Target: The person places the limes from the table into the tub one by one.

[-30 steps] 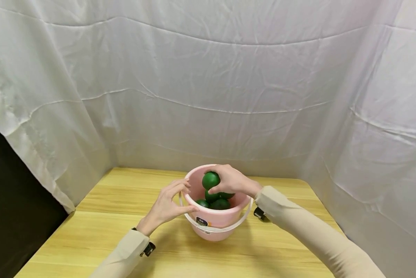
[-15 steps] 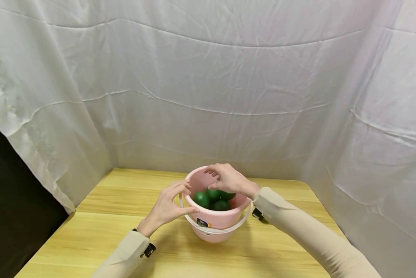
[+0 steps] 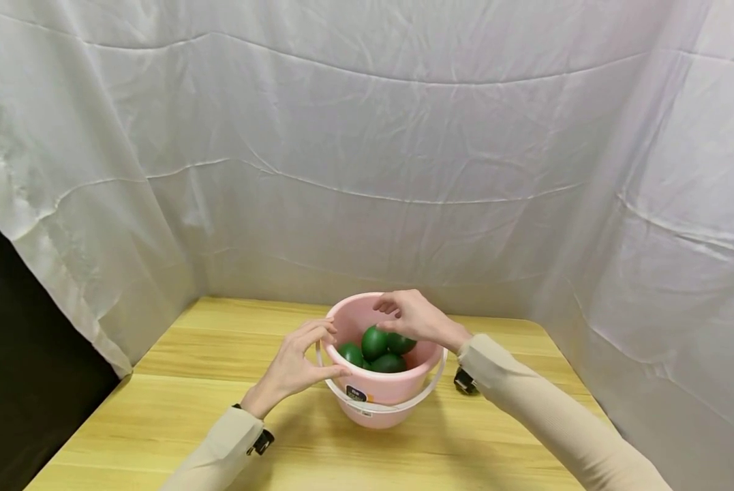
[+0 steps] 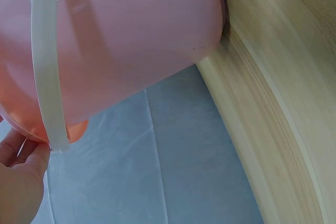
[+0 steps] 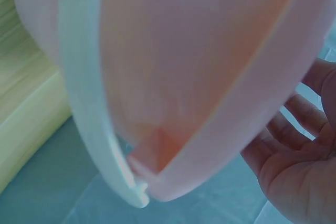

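Observation:
The pink bucket (image 3: 375, 416) stands upright with its white handle (image 3: 431, 385) hanging down across the front. Several smooth, dark green, oval fruits that look like avocados (image 3: 375, 343) lie inside. My left hand (image 3: 296, 358) holds the bucket's left rim, fingers at the edge and thumb against the outer front. In the left wrist view its fingertips touch the rim beside the handle's end. Over the bucket's back right side, my right hand (image 3: 418, 317) hovers with fingers loosely bent and nothing between them. The right wrist view shows that hand (image 5: 299, 156) beyond the rim.
A light wooden table (image 3: 219, 348) bears the bucket. White cloth (image 3: 379, 170) hangs behind and at both sides. At the far left there is a black surface (image 3: 35, 354).
My right hand let go of a green fruit, which dropped among the others in the bucket. It then drew slightly right. The left hand stayed on the rim.

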Available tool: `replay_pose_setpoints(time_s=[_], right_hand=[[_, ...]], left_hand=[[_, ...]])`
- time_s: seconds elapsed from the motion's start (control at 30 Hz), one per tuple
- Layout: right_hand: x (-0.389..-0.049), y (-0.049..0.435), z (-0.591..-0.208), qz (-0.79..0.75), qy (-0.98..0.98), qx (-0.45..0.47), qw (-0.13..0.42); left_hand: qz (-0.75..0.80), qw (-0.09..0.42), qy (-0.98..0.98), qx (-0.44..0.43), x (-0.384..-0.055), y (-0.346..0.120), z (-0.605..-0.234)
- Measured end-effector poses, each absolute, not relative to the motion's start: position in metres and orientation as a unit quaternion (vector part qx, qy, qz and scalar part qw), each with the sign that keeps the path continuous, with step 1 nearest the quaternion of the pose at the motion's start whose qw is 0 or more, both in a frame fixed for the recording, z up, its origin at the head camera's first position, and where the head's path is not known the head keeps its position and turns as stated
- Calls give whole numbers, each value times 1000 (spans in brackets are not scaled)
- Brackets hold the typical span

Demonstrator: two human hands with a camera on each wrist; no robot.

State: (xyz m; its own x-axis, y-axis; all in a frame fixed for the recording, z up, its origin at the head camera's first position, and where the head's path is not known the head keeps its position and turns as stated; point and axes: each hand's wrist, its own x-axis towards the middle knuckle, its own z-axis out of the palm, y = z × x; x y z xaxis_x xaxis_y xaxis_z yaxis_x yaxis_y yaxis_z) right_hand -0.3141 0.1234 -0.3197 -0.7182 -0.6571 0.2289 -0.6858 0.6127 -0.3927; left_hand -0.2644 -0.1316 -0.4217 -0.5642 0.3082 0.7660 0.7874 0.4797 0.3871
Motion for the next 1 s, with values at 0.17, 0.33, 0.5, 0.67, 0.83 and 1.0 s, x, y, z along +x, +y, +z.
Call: replay_pose_setpoints(time_s=[0.17, 0.33, 0.5, 0.67, 0.83, 1.0], right_hand=[[-314, 132, -322, 261, -898, 353, 30], [-315, 137, -326, 299, -888, 347, 47], [-316, 144, -333, 330, -883, 329, 59], [-316, 153, -338, 346, -882, 312, 74], [-313, 160, -340, 368, -877, 292, 102], [-312, 167, -341, 405, -868, 265, 115]], left_hand=[[-377, 313, -801, -344, -264, -131, -422], [-376, 314, -804, -338, -263, -137, -420], [-379, 309, -808, -329, -261, -140, -420], [-387, 301, -808, -328, -261, -138, -421], [-381, 307, -807, -330, -261, -137, -421], [-384, 311, -805, -327, -260, -138, -419]])
